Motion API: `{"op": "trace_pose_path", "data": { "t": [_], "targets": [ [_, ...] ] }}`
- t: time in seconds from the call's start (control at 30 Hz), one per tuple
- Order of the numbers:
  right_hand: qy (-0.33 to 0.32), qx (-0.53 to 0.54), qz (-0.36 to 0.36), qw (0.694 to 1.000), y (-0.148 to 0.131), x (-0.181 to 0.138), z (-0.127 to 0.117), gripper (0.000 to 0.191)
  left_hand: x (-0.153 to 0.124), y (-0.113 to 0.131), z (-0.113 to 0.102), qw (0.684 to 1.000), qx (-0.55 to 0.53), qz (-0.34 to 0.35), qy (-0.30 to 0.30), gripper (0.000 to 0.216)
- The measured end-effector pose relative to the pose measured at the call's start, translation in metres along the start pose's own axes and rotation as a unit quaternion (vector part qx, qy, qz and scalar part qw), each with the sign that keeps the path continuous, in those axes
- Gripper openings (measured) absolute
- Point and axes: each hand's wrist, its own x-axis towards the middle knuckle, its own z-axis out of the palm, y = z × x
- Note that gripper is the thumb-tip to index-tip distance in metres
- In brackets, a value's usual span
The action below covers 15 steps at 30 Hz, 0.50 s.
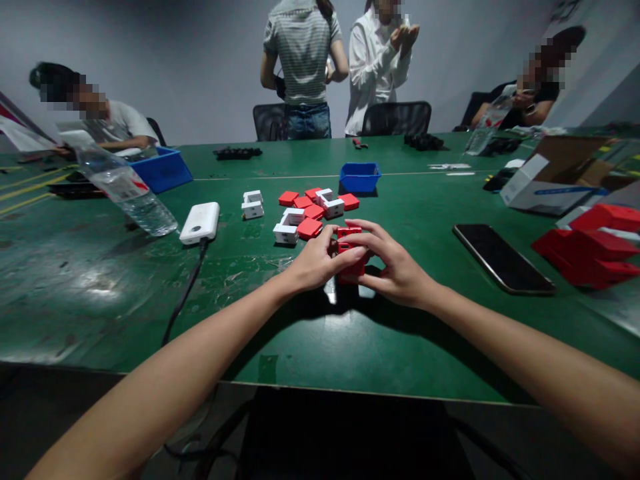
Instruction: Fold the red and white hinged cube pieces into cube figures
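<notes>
Between my two hands is a red plastic block (353, 265) with small slots, held just over the green table (320, 347). My left hand (320, 261) closes on its left side, thumb across the front. From the right, my right hand (393, 263) grips it with bent fingers. The fingers hide part of the block. Just beyond my hands lie several flat red pieces (310, 229) and white U-shaped pieces (287, 233) in a loose group. One more white piece (253, 210) stands apart to the left.
A white power bank (200, 223) with a black cable and a tilted water bottle (125, 190) are at left. A small blue bin (360, 178) stands behind the pieces. A phone (503, 259), stacked red parts (590, 253) and an open carton (550, 177) lie right. People are across the table.
</notes>
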Motion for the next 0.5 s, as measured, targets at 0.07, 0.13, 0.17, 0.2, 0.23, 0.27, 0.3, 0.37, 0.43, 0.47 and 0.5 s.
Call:
{"op": "trace_pose_path", "data": {
  "t": [0.07,0.13,0.17,0.2,0.23,0.27,0.3,0.37,0.43,0.47,0.5],
  "targets": [
    [-0.004,-0.01,0.011,1.0,0.0,-0.001,0.001,0.048,-0.001,-0.004,-0.004,0.997,0.074,0.025,-0.009,0.058],
    [0.012,-0.032,0.037,0.999,0.002,-0.001,0.0,0.049,0.0,-0.007,-0.008,0.993,0.112,0.038,-0.025,0.059],
    [0.028,-0.049,0.053,0.997,0.004,-0.001,-0.001,0.049,0.0,-0.009,-0.009,0.991,0.125,0.044,-0.034,0.062],
    [0.046,-0.069,0.069,0.994,0.007,-0.001,-0.002,0.048,0.001,-0.01,-0.01,0.988,0.144,0.049,-0.04,0.064],
    [0.065,-0.09,0.083,0.99,0.01,-0.001,-0.004,0.047,0.001,-0.011,-0.01,0.983,0.169,0.056,-0.048,0.065],
    [0.082,-0.108,0.096,0.986,0.014,-0.001,-0.006,0.047,0.002,-0.013,-0.01,0.976,0.201,0.064,-0.055,0.062],
    [0.097,-0.123,0.109,0.982,0.018,-0.001,-0.009,0.047,0.002,-0.014,-0.01,0.967,0.237,0.072,-0.063,0.055],
    [0.128,-0.142,0.126,0.974,0.026,0.001,-0.016,0.048,0.002,-0.016,-0.009,0.946,0.301,0.089,-0.085,0.042],
    [0.161,-0.162,0.127,0.965,0.031,0.004,-0.027,0.047,0.001,-0.017,-0.009,0.931,0.336,0.102,-0.103,0.038],
    [0.178,-0.174,0.121,0.961,0.032,0.006,-0.034,0.045,0.001,-0.017,-0.009,0.927,0.343,0.106,-0.107,0.039],
    [0.196,-0.189,0.115,0.955,0.032,0.009,-0.043,0.044,0.0,-0.016,-0.009,0.925,0.347,0.108,-0.11,0.039]
  ]
}}
